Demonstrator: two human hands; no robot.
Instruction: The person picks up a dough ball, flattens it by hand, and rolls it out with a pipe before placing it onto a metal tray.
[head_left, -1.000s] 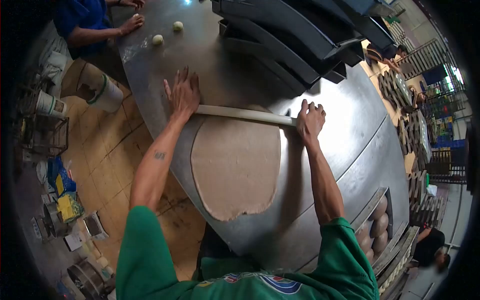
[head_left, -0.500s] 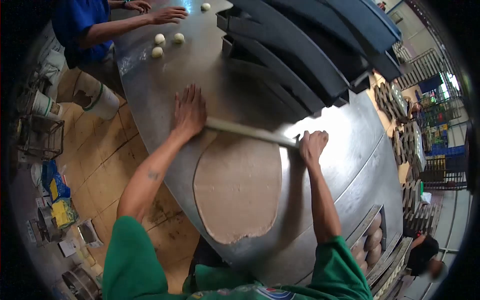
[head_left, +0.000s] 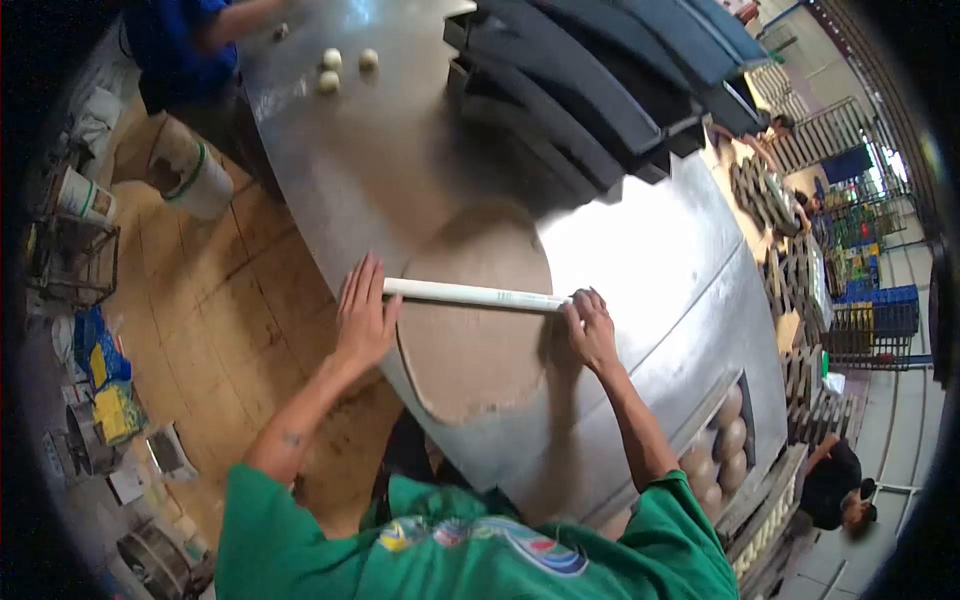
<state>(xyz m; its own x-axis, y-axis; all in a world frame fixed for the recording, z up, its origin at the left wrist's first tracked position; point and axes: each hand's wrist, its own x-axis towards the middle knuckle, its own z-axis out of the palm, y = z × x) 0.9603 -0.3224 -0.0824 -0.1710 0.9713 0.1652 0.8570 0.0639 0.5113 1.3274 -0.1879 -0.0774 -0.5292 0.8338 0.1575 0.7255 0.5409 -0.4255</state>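
Observation:
A large oval sheet of light brown dough (head_left: 470,365) lies flat on the metal table. Across its middle rests a white rolling pin (head_left: 465,293), a straight tube with small print near its right end. My left hand (head_left: 365,318) is on the pin's left end, with the fingers pointing up past it and the thumb below. At the other end, the fingers of my right hand (head_left: 592,330) curl over the pin. The pin's two tips are hidden under my hands.
Black trays (head_left: 570,90) are stacked at the table's far side. Several small dough balls (head_left: 330,82) sit at the far left, near a co-worker in a blue shirt (head_left: 185,45). Rounded brown dough pieces (head_left: 733,435) fill a tray at right. A white bucket (head_left: 200,185) stands on the floor.
The rolling pin and both my hands have come back toward me, from the dough's far edge to its middle. The co-worker's hands have moved left, mostly out of view.

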